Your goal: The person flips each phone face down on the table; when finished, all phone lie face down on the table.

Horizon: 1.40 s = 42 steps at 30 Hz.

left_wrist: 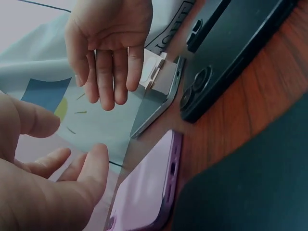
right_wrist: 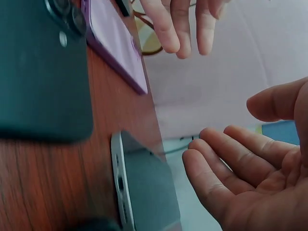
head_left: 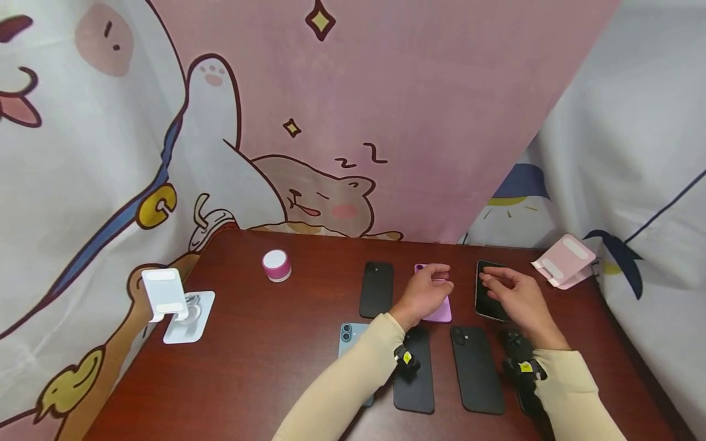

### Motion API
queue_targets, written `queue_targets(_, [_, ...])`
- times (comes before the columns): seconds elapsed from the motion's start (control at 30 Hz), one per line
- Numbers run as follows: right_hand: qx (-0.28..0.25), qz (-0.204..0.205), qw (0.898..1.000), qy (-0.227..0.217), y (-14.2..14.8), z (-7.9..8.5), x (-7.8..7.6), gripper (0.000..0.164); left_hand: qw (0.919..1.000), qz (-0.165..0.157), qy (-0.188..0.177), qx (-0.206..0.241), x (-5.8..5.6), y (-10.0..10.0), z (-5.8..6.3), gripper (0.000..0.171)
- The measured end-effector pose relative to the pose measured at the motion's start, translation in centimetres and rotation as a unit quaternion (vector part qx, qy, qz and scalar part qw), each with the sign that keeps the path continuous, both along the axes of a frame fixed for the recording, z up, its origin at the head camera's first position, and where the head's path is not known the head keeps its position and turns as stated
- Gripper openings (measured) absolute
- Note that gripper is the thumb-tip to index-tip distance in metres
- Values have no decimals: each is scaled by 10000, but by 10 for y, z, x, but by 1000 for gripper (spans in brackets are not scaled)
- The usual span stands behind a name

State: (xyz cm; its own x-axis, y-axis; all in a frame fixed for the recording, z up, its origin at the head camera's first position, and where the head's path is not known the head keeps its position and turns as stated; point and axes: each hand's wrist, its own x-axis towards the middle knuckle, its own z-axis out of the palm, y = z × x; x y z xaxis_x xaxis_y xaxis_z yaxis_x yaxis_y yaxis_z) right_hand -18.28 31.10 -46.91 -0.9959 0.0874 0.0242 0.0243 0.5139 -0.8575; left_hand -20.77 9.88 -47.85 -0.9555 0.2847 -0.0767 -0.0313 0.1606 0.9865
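My left hand [head_left: 423,297] hovers over a purple phone [head_left: 440,314], its fingers loosely bent and nothing in them. In the left wrist view a gap shows between that hand and the purple phone [left_wrist: 144,187]. To the right, my right hand [head_left: 520,298] is held above a silver-edged phone [head_left: 488,304] lying with its dark glass up. The right wrist view shows its palm empty, thumb apart from the fingers, beside the silver-edged phone [right_wrist: 147,187]. Below the hands lie black phones, back up, one in the middle [head_left: 478,373] and one partly under my left wrist [head_left: 413,392].
Another black phone [head_left: 377,291] lies left of the purple one. My left sleeve partly covers a light blue phone [head_left: 352,335]; a black phone [head_left: 515,344] lies under my right wrist. Around them stand a white phone stand [head_left: 190,324], a pink stand [head_left: 568,260] and a pink-and-white jar [head_left: 277,266].
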Motion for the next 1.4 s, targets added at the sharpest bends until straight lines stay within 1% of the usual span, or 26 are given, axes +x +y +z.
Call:
queue_targets(0.17, [59,-238,9996,107,17,-4,1,52,9993,-244,-84,278,1,13,-1,41])
queue_targets(0.27, [244,-393,9989,29,25,-7,2,53,9987,-311,-177,365,1,21,-3,43])
queue_targets(0.43, [451,-569,9970,-257,36,-12,3,56,9969,-514,-442,386,2,32,-4,50])
queue_targets(0.5, [408,-578,9966,-426,39,-14,3,57,9959,-595,-565,375,3,36,-4,52])
queue_targets(0.63, [139,-471,9963,-699,42,-20,2,60,9930,-709,-842,434,3,41,-6,51])
queue_targets(0.73, [-96,-400,9963,-760,42,-24,1,62,9910,-711,-989,553,3,45,-9,49])
queue_targets(0.8, [-193,-363,9960,-791,42,-24,1,62,9886,-707,-1096,750,3,47,-10,49])
queue_targets(0.97, [-244,-277,9955,-868,43,-22,3,63,9844,-712,-1293,959,4,50,-12,50])
queue_targets(1.0, [-242,-266,9955,-880,43,-21,3,63,9847,-680,-1307,933,4,51,-12,49])
queue_targets(1.13, [-155,-218,9954,-922,42,-19,2,64,9864,-535,-1298,854,6,53,-10,49])
queue_targets(1.33, [95,-205,9953,-946,43,-15,2,65,9881,-543,-1187,815,11,54,-4,48])
queue_targets(1.4, [141,-166,9949,-982,43,-14,3,65,9879,-528,-1166,875,13,55,-4,47])
